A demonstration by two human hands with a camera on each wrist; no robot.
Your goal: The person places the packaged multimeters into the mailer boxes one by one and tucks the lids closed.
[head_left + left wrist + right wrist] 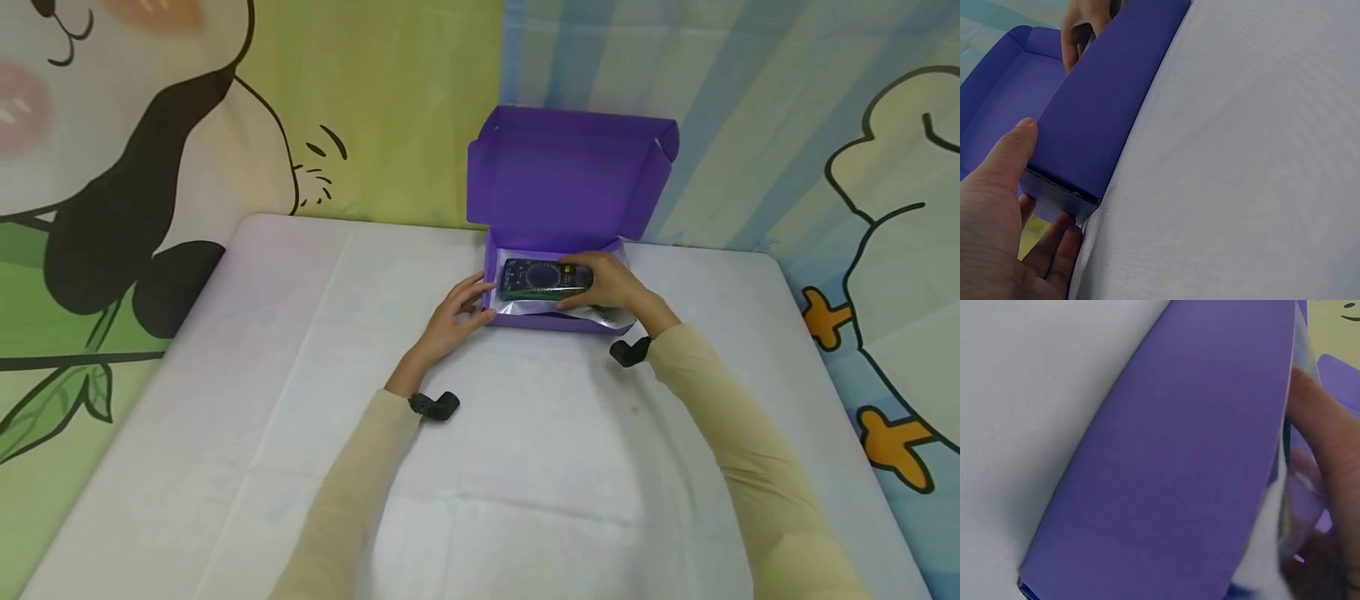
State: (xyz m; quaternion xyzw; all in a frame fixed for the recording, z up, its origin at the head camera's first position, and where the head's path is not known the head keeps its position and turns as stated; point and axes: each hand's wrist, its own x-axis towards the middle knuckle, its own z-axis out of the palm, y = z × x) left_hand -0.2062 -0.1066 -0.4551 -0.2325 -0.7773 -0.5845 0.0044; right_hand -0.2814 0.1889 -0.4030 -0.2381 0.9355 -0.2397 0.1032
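An open purple cardboard box stands at the back of the table with its lid raised. In it lies a black multimeter with a round dial, face up and turned sideways, on a silvery plastic bag. My right hand grips the multimeter at its right end, thumb on the near side and fingers over the far side. At the front left corner, my left hand holds the box; in the left wrist view the thumb presses the front wall's top edge and the fingers sit against the side wall.
The raised lid leans back near the patterned cloth wall. A white cloth covers the table. Each wrist carries a small black camera, such as the left one.
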